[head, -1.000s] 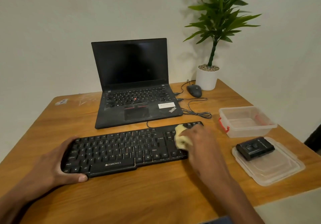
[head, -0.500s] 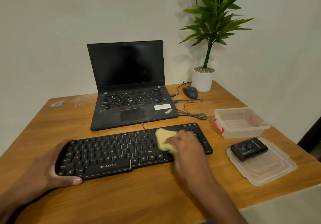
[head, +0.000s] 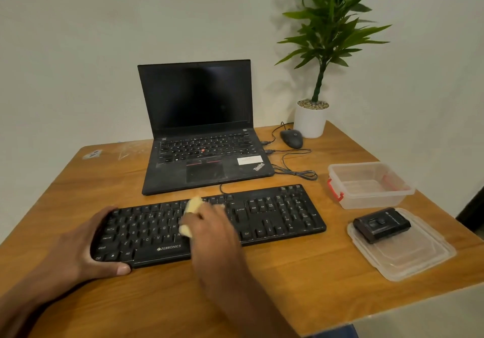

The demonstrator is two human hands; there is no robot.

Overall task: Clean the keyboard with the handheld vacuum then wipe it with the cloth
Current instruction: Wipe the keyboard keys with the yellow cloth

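A black keyboard (head: pixel 275 214) lies across the wooden table (head: pixel 288 280) in front of a laptop. My right hand (head: pixel 212 229) holds a pale yellow cloth (head: pixel 193 204) bunched against the keys near the keyboard's middle; part of the cloth shows below my fingers. My left hand (head: pixel 86 248) grips the keyboard's left end, thumb along its front edge. The small black handheld vacuum (head: pixel 381 224) rests on a clear plastic lid (head: pixel 408 259) at the right.
An open black laptop (head: pixel 201 138) stands behind the keyboard, with a mouse (head: pixel 291 138) and loose cables (head: pixel 293 164) to its right. A potted plant (head: pixel 311 118) sits at the back right corner. A clear plastic box (head: pixel 369 184) with red clips stands behind the lid.
My right hand has slid the cloth leftward along the keyboard, from its right part to about the middle. The left hand has kept its hold on the left end.
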